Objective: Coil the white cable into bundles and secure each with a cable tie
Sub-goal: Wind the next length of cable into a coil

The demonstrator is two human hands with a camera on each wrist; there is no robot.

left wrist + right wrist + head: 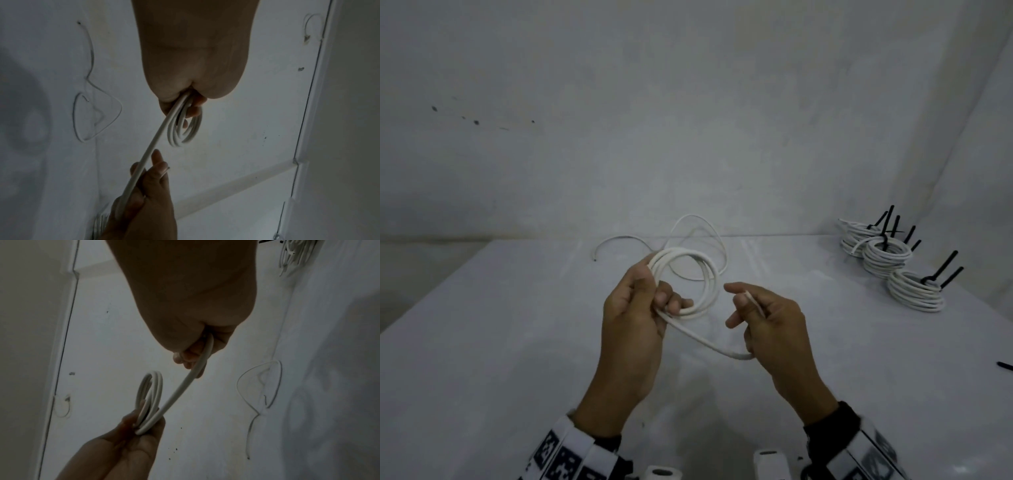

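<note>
My left hand (659, 291) grips a small coil of white cable (707, 274) of a few loops, held above the white table (517, 342). One strand (709, 344) runs from the coil down to my right hand (743, 305), whose fingers curl round it; the cable's tip sticks out by the thumb. In the left wrist view the coil (191, 131) hangs from my left hand (185, 105), and the strand (153, 144) leads to the right hand (148, 177). The right wrist view shows my right hand (195, 355) holding the strand (180, 389) and the coil (155, 386).
Loose cable (702, 221) lies in wide loops behind the coil, its far end (595, 257) at the back left. Several tied bundles (887, 255) with black cable ties (947, 265) sit at the right. A loose black tie (1005, 366) lies at the right edge.
</note>
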